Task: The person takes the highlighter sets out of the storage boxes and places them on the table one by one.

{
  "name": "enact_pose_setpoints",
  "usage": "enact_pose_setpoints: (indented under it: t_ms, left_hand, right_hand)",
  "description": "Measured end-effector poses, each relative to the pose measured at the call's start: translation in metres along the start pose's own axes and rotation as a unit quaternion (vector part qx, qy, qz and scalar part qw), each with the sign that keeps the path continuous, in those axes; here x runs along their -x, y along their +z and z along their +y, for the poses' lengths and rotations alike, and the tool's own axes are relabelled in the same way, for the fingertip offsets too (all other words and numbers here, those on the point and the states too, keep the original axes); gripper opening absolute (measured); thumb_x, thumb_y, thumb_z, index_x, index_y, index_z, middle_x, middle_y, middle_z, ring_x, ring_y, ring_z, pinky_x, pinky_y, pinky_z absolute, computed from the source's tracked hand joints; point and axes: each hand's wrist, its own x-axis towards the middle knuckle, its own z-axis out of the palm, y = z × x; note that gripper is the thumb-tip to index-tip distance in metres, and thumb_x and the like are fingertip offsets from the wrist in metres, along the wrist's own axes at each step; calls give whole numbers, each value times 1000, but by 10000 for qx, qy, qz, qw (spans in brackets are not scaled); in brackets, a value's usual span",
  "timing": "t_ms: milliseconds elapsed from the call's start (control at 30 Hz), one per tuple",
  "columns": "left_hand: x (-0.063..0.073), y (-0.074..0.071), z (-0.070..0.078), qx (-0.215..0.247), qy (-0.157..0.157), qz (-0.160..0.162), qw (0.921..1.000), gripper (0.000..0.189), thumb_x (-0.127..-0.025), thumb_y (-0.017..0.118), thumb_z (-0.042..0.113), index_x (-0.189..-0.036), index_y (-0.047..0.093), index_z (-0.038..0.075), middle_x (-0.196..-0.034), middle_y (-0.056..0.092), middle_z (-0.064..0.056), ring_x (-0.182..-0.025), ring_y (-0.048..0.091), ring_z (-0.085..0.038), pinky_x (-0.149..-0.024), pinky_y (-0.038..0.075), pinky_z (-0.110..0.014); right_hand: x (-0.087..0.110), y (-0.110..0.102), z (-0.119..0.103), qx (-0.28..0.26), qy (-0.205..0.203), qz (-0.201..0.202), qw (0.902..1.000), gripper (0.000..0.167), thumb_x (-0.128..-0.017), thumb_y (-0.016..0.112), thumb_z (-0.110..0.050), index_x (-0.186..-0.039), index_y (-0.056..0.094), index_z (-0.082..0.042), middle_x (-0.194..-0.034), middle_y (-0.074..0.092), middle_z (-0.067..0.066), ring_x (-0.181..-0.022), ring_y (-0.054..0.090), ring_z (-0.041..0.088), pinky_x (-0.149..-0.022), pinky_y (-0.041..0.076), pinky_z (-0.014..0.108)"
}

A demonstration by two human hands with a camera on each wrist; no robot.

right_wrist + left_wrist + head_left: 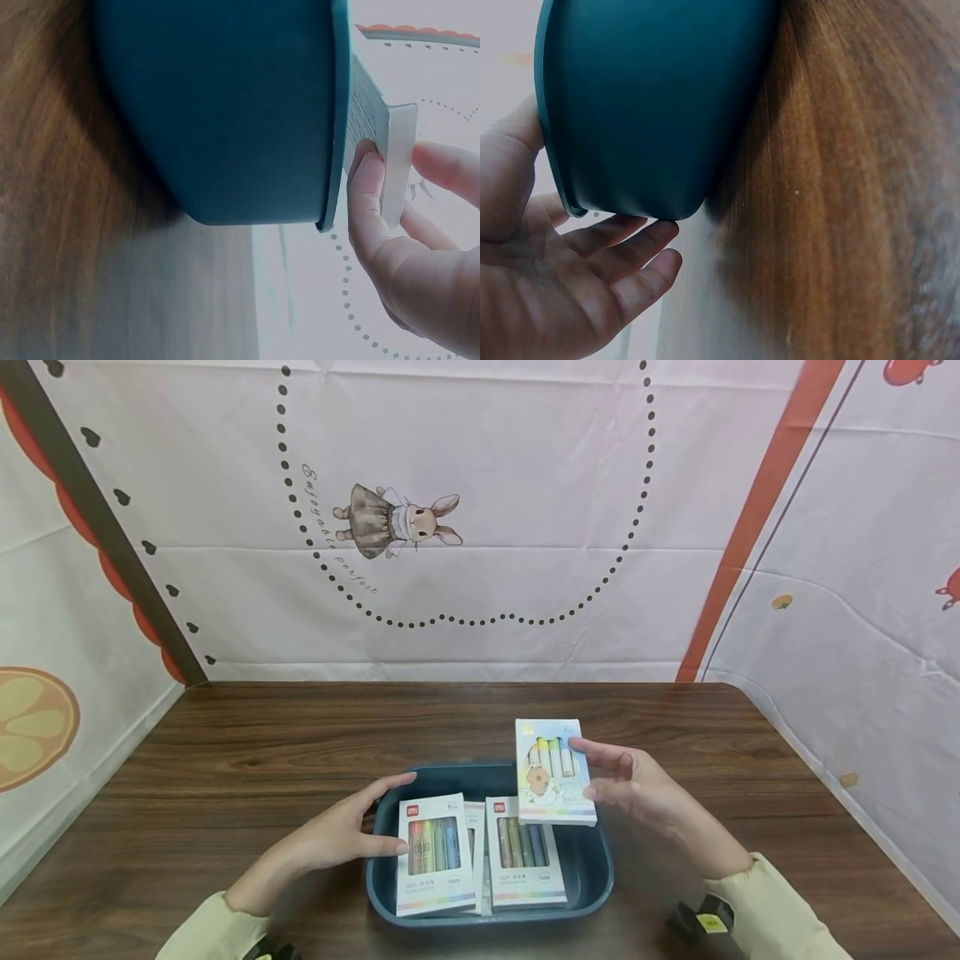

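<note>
Thumb and fingers of my right hand (pixel 637 781) pinch a pale blue and white box of coloured markers (pixel 557 810) by its right edge. It is tilted over the back right part of a dark teal plastic bin (pixel 587 868); the right wrist view shows the box's side (pixel 399 157) above the rim. My left hand (pixel 337 831) rests at the bin's left end, fingers fairly straight. Its thumb reaches over the rim to a white marker box (pixel 438 893), while its fingers (pixel 641 289) lie along the bin's outside. Another white marker box (pixel 525 885) lies inside on the right.
Between the two white boxes, a further white box (pixel 478 835) shows partly, mostly covered. The bin stands on a dark wood-grain table (pixel 285 727). A white printed cloth (pixel 510 527) hangs behind the table and along both sides.
</note>
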Motion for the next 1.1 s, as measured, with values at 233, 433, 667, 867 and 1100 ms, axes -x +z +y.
enact_pose_setpoints:
  t_ms: [233, 433, 667, 867, 1100]
  left_hand:
    - [-1, 0, 0, -52, -42, 20, 10000, 80, -76, 74, 27, -141, 29, 18, -138, 35, -23, -119, 45, -36, -94, 41, -48]
    - [-1, -1, 0, -90, 12, 19, 10000, 80, -76, 74, 27, -141, 29, 18, -138, 34, -23, -119, 44, -38, -94, 41, -49]
    - [-1, -1, 0, -101, 12, 25, 9999, 80, -76, 74, 27, -141, 29, 17, -138, 34, -24, -120, 44, -39, -94, 40, -49]
    - [-1, -1, 1, -123, -24, 39, 9999, 80, -76, 74, 27, -141, 30, 17, -138, 34, -24, -118, 45, -39, -93, 41, -49]
    - [-1, 0, 1, -75, -86, 48, 9999, 80, -75, 75, 27, -141, 30, 18, -138, 35, -24, -118, 46, -39, -93, 41, -49]
  right_hand:
    - [-2, -4, -2, 106, 167, 264, 9995, 69, -80, 67, -6, -139, 33, -2, -137, 38, 23, -103, 59, 24, -86, 48, 32]
    - [-4, -7, -2, 33, 182, 337, 9993, 68, -80, 66, -5, -139, 33, -3, -137, 38, 22, -103, 59, 25, -86, 48, 33]
    - [-8, -12, -4, 142, 173, 446, 9988, 67, -81, 67, -6, -139, 34, -3, -135, 40, 22, -102, 59, 23, -84, 49, 33]
    - [-9, -16, -6, 99, 157, 478, 9987, 66, -82, 65, -6, -139, 33, -3, -135, 38, 22, -102, 58, 22, -86, 48, 32]
    - [-10, -21, -6, 60, 211, 569, 9981, 66, -82, 65, -6, -140, 33, -4, -138, 35, 23, -103, 58, 20, -86, 48, 32]
